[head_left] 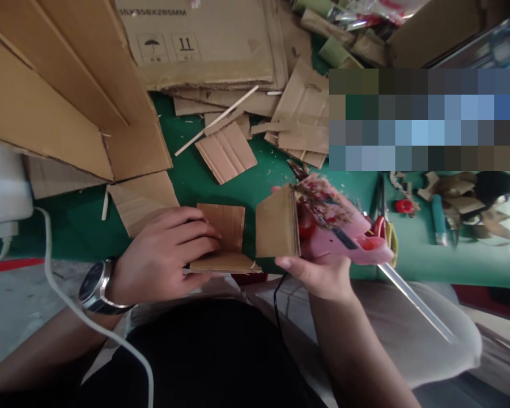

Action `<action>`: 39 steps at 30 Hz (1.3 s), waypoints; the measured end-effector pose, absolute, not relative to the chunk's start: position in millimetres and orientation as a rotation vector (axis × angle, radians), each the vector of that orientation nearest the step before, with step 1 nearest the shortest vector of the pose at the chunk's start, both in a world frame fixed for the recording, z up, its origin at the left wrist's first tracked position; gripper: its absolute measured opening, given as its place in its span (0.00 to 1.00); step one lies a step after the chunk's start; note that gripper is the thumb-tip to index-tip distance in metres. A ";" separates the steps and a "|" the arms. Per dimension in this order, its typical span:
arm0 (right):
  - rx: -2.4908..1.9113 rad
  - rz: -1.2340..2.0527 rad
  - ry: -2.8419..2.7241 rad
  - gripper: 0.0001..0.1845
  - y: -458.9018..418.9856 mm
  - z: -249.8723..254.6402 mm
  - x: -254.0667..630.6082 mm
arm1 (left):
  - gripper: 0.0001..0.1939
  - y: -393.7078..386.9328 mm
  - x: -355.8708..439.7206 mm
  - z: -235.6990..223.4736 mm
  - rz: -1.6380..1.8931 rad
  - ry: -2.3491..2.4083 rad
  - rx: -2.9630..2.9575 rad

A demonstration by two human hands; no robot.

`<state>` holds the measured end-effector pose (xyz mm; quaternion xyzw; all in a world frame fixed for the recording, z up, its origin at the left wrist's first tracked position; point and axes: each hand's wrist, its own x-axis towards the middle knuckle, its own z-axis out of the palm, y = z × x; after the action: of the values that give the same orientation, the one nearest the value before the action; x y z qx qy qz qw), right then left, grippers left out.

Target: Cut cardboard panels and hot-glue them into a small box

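My left hand (pixel 165 255), with a watch on its wrist, holds a small folded or joined cardboard piece (pixel 229 229) at the table's near edge. One panel stands at an angle to the other; my fingers lie over its left side and the thumb is low. My right hand (pixel 323 275) is closed around a pink glue gun (pixel 344 215) smeared with dried glue. A clear glue stick (pixel 416 303) sticks out of its rear. A cardboard block (pixel 276 224) sits against the gun's handle side, my thumb at its lower edge. The handle is hidden.
Cardboard scraps (pixel 227 150) and a thin stick (pixel 216 120) lie on the green table (pixel 170 122). A large cardboard box (pixel 46 73) stands at left beside a white cable (pixel 51 272). Scissors (pixel 380 221) and a teal cutter (pixel 440 221) lie at right.
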<state>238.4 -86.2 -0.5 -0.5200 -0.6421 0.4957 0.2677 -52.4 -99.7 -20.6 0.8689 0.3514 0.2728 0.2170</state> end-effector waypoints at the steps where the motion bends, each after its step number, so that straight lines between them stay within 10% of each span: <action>1: -1.374 1.356 -1.721 0.48 -85.1 -2.4 236.5 | 0.12 -99.9 -52.6 -20.9 0.753 0.976 2.405; 39: -1.322 1.770 -1.245 0.35 -92.8 -15.3 235.9 | 0.15 -98.0 -54.9 -18.4 0.673 0.987 2.424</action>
<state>235.9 -92.8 -15.3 -0.4976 -0.4686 0.6662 0.2983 -54.9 -98.0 -18.4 0.8756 0.3563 0.2429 0.2178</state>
